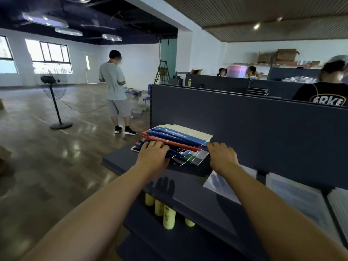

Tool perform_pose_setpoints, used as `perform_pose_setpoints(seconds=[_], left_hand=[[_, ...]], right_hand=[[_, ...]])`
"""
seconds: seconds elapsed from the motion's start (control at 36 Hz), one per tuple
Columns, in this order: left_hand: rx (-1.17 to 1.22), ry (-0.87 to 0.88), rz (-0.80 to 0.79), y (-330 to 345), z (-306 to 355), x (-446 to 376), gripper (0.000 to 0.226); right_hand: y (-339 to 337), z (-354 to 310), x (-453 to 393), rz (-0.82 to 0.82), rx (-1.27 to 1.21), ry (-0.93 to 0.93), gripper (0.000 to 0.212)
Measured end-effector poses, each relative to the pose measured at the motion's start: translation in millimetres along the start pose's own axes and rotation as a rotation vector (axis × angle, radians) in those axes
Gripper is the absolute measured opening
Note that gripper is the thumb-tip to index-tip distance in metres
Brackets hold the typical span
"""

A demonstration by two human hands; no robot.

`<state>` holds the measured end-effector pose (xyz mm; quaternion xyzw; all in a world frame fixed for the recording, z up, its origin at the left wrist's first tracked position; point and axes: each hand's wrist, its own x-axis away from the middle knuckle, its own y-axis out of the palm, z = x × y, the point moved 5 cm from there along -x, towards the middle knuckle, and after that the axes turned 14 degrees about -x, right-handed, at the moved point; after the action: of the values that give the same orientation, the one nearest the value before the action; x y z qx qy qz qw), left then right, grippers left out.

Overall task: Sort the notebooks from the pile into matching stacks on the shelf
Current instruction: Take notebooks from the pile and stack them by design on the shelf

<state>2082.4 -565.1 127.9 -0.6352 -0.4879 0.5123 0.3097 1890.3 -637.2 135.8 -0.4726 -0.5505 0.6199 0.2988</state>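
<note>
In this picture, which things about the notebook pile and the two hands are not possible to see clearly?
Head view only:
- Notebook pile: exact count unclear; covers overlap and lower ones are hidden.
- Left hand: fingertips curl over the pile's near edge; grip unclear.
- Right hand: motion-blurred, fingertips at the pile's right corner; grip unclear.
- Yellow bottles: tops hidden beneath the shelf.
</note>
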Motion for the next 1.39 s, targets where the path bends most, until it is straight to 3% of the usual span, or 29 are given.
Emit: perform_pose_setpoints(seconds=[0.31, 0.47, 0.72, 1.14, 1.28, 1.39], left_hand=[[0.064, -0.037, 0.054, 12, -1, -54, 0.042], [0.088, -0.024, 0.068, 15, -3, -69, 0.044], [0.125, -0.007, 0.093, 15, -9, -85, 0.045], [0.147, 0.024, 0.105, 21, -9, -105, 0.048], [0.180, 0.021, 0.132, 21, -13, -106, 0.048], [0.177, 0.035, 0.160, 18, -13, -101, 0.054]], right_hand=[[22, 1, -51, -0.003, 0.059, -0.156, 0.074], [16, -6, -62, 0.050, 0.093, -0.235, 0.056], [3, -5, -80, 0.143, -0.088, -0.132, 0.032], [17, -14, -102, -0.078, -0.226, -0.127, 0.052], [1, -17, -97, 0.172, -0.310, -0.119, 0.025], [-13, -27, -80, 0.368, -0.223, -0.253, 0.002]])
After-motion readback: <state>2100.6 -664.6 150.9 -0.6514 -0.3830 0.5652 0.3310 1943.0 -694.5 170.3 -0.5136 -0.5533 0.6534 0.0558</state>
